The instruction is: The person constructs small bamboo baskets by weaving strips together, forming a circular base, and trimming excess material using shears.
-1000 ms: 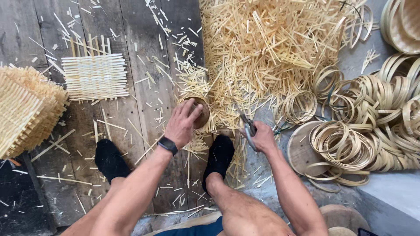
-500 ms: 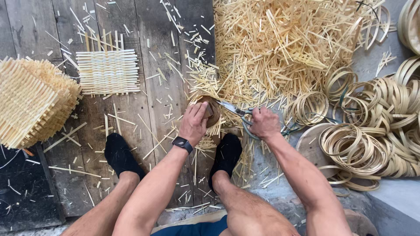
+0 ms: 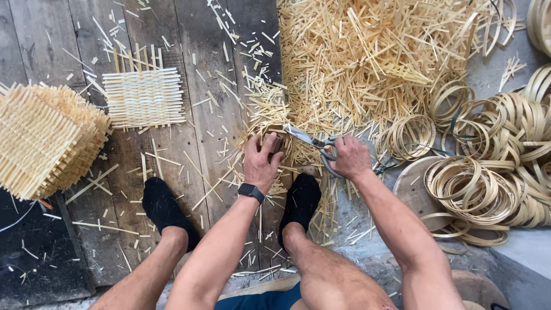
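Left hand [image 3: 261,162] clamped on a small basket [image 3: 275,142]; right hand [image 3: 350,156] gripping scissors [image 3: 310,139], blades pointing leftward, tips just beside the basket's rim.

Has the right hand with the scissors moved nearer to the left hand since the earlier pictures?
Yes. The right hand brought the scissors leftward over the plank floor, reaching the left hand.

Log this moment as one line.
left hand: holds small woven bamboo piece | right hand: grips scissors, blades at piece | around: strip pile, bamboo rings, woven mat
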